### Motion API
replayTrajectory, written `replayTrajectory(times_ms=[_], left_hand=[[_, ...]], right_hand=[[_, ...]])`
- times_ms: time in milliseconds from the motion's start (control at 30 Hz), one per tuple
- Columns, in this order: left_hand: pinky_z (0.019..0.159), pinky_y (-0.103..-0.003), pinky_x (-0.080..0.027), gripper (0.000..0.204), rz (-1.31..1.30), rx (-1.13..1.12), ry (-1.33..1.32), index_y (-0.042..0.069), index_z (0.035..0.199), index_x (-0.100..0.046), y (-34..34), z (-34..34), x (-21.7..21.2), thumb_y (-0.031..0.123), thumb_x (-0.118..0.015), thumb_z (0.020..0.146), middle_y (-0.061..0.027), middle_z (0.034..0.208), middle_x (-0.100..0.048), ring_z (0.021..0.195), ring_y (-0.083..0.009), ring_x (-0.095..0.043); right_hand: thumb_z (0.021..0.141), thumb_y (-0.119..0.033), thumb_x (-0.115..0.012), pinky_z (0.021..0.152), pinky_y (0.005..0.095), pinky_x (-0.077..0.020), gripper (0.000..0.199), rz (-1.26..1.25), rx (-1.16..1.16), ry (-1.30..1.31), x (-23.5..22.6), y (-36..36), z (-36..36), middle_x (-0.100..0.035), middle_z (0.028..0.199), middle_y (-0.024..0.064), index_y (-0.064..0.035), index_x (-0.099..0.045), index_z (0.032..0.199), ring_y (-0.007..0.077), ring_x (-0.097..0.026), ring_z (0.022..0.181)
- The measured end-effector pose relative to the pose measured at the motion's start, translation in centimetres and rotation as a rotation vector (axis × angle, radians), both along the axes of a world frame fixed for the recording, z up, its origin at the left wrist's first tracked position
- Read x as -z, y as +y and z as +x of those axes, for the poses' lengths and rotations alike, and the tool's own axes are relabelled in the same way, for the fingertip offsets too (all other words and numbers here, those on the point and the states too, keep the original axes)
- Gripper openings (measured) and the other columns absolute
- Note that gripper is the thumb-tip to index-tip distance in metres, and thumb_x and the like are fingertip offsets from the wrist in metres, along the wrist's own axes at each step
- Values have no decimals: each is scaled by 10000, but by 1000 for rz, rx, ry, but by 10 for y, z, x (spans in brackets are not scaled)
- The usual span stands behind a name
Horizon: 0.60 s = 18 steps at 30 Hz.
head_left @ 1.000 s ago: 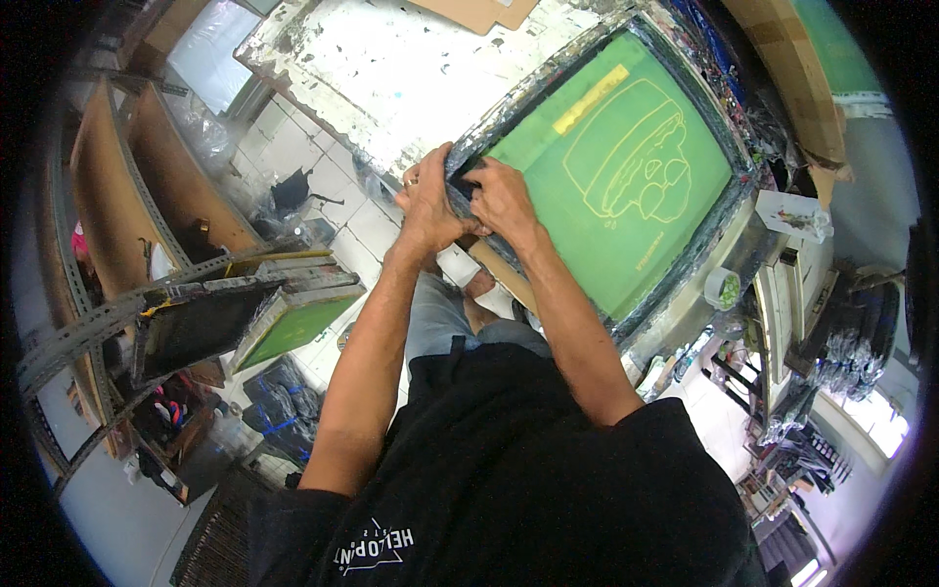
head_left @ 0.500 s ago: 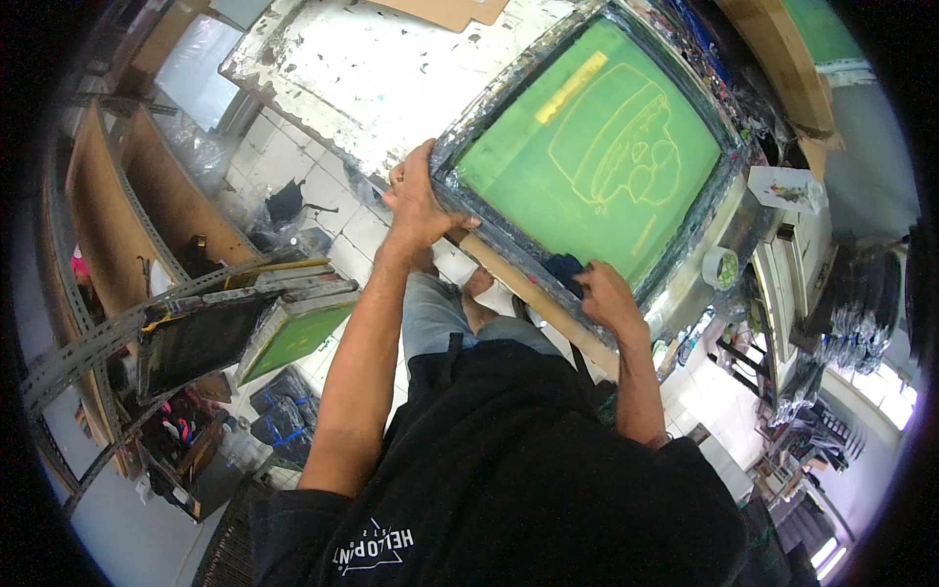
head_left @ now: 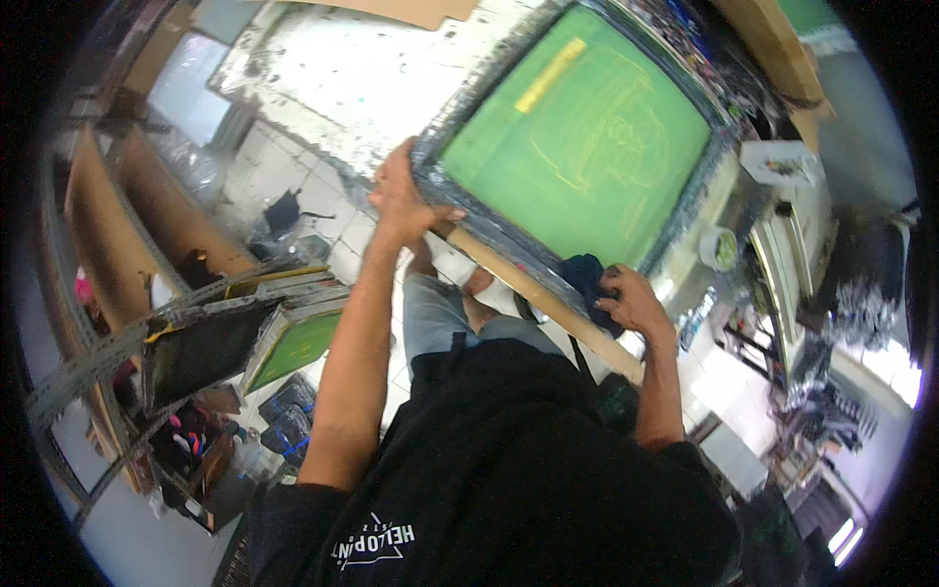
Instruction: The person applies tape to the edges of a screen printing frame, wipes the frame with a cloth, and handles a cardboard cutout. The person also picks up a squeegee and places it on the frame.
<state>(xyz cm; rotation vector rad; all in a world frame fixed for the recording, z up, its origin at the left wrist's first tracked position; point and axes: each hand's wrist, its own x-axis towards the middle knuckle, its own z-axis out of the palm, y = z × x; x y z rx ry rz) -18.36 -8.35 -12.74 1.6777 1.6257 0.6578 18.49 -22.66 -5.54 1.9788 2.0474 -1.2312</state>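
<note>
A screen printing frame [head_left: 469, 201] with dark, ink-stained edges lies tilted in front of me. Its green mesh [head_left: 577, 147] carries thin yellow outlines of a drawing and a yellow strip of tape near the far left. My left hand [head_left: 399, 201] grips the frame's left corner, fingers over the outer side and thumb along the near edge. At the near right corner, my right hand [head_left: 631, 301] holds a bunched dark cloth [head_left: 584, 277] against the frame's edge. Part of the cloth is hidden by the fingers.
A paint-spattered white table [head_left: 333, 88] extends to the far left. Along the frame's near side runs a wooden bar [head_left: 538, 298]. A tape roll [head_left: 719, 248] sits to the right. More screens [head_left: 293, 347] lean by a metal rack [head_left: 108, 347] at left.
My right hand has moved right and slightly nearer along the frame's edge with the cloth, and more of the cloth shows. The left hand keeps its hold; the view has shifted a little.
</note>
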Motion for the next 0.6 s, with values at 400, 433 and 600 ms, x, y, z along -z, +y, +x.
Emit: replayTrajectory(times_ms=[400, 433, 600], left_hand=[[1024, -511, -280, 1327, -66, -14, 24, 104, 1479, -300, -13, 4, -17, 299, -970, 351, -147, 1442, -417, 1331, -393, -336], [1021, -518, -278, 1325, -68, -16, 26, 105, 1480, -299, -14, 1, -20, 301, -970, 354, -145, 1442, -417, 1331, -396, -336], [1048, -582, -235, 1351, -80, 16, 14, 136, 1500, -272, -10, 7, -22, 329, -971, 360, -135, 1481, -389, 1367, -416, -297]], right_hand=[[622, 15, -654, 816, 482, -461, 317, 252, -139, 28, 18, 17, -41, -625, 1016, 213, -17, -605, 933, 441, -581, 959], [615, 19, -663, 821, 486, -458, 321, 255, -142, -20, 21, 11, -39, -629, 1015, 209, -22, -612, 929, 432, -586, 969], [572, 40, -714, 881, 510, -435, 462, 131, -204, -288, 34, -32, 16, -639, 1045, 172, -54, -634, 1017, 386, -597, 1038]])
